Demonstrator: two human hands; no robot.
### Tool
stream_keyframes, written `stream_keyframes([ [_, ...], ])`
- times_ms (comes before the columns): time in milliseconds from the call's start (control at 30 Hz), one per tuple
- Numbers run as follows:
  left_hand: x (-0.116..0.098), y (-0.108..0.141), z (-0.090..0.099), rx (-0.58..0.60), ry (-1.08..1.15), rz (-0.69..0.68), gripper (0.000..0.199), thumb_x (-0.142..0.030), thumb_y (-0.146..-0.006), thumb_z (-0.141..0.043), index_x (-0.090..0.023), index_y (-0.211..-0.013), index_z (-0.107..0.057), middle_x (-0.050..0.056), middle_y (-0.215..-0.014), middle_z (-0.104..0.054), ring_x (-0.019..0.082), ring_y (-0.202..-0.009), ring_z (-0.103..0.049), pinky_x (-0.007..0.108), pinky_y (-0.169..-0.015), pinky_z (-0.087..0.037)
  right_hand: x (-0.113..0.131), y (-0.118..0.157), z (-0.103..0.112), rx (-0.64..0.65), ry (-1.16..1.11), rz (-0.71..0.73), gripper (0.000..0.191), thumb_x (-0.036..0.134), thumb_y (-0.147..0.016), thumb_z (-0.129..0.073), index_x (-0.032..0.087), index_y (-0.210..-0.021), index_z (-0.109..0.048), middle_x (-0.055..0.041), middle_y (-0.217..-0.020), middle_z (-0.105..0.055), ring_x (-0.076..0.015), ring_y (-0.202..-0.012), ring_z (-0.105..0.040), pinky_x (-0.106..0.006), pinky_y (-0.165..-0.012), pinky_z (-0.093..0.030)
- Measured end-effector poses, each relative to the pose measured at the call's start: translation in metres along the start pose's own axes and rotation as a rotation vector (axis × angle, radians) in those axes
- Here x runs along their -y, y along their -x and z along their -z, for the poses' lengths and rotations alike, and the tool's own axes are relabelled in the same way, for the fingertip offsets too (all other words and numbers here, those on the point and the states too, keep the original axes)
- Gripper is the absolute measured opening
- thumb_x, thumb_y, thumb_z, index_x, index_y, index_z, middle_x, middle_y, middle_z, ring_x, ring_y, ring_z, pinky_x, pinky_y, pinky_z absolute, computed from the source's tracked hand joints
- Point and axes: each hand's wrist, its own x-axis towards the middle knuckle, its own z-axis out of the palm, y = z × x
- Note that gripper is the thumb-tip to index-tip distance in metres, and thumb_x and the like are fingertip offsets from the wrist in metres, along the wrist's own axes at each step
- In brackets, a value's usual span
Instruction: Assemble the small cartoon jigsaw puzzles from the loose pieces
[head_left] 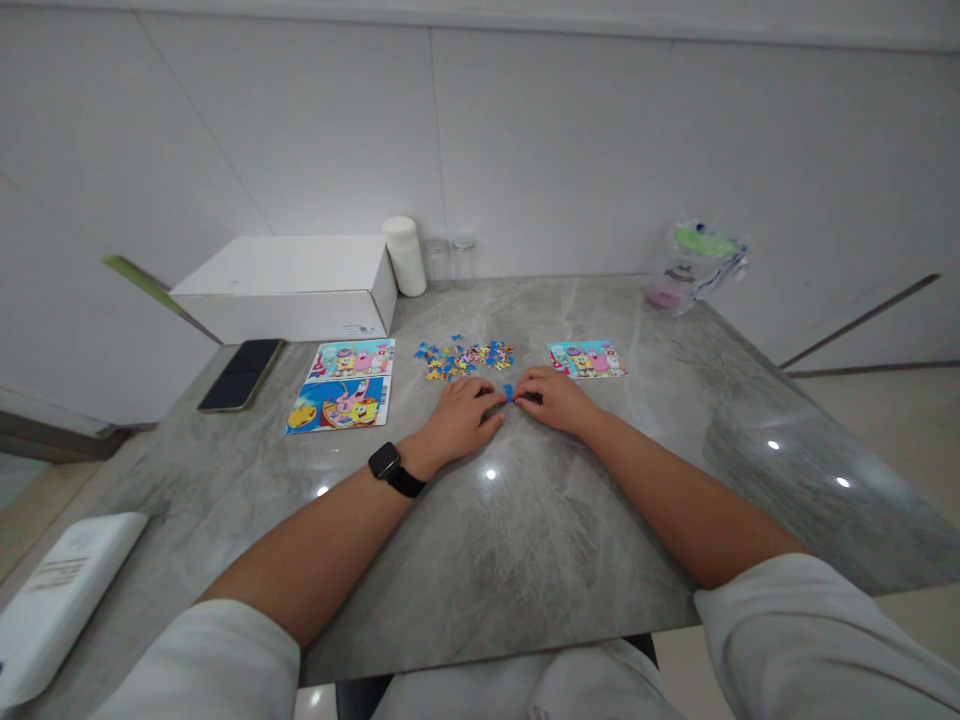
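Note:
My left hand (466, 415) rests on the grey marbled table, its thumb and index finger closed at the left side of small blue puzzle pieces (508, 392). From the right, my right hand (553, 399) pinches the same blue pieces with its fingertips. Just beyond my hands lies a loose pile of colourful puzzle pieces (469, 357). A small cartoon picture card (587, 359) is flat on the table behind my right hand. Left of the pile lies a larger sheet with two cartoon pictures (343, 386).
A phone (242, 375) lies at the left, near a white box (289, 285). A white bottle (406, 257) and two clear glasses (451, 263) stand by the wall. A plastic bag (694, 268) sits back right; a white case (67, 600) is front left.

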Motion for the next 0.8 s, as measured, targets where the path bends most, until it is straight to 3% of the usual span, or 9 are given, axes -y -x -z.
stream_keyframes([
  [433, -0.0034, 0.0004, 0.0021, 0.023, -0.033, 0.007, 0.034, -0.040, -0.101, -0.063, -0.028, -0.131, -0.073, 0.010, -0.131, -0.063, 0.029, -0.125, -0.056, 0.050, -0.112, -0.043, 0.0016, -0.0004, -0.0007, -0.065, 0.014, -0.063, 0.011, 0.019, -0.092, -0.071, 0.022, -0.097, -0.080, -0.0070, -0.097, -0.074, -0.0222, -0.094, -0.067, -0.036, -0.088, -0.053],
  [633, -0.0034, 0.0000, 0.0024, 0.016, -0.043, -0.004, 0.034, -0.039, -0.100, -0.064, -0.027, -0.131, -0.073, 0.010, -0.129, -0.065, 0.029, -0.124, -0.057, 0.049, -0.111, -0.044, 0.0021, -0.0006, -0.0040, -0.046, 0.026, -0.001, 0.021, 0.021, -0.093, -0.070, 0.023, -0.111, -0.080, -0.0098, -0.113, -0.076, -0.0263, -0.109, -0.068, -0.044, -0.101, -0.051],
  [800, -0.0026, 0.0001, 0.0023, 0.013, -0.028, -0.008, 0.034, -0.039, -0.101, -0.063, -0.028, -0.131, -0.074, 0.010, -0.129, -0.064, 0.029, -0.124, -0.057, 0.050, -0.111, -0.044, -0.0002, -0.0002, -0.0040, -0.012, 0.037, 0.017, 0.020, 0.022, -0.094, -0.070, 0.024, -0.111, -0.080, -0.0088, -0.115, -0.077, -0.0264, -0.108, -0.068, -0.044, -0.101, -0.051],
])
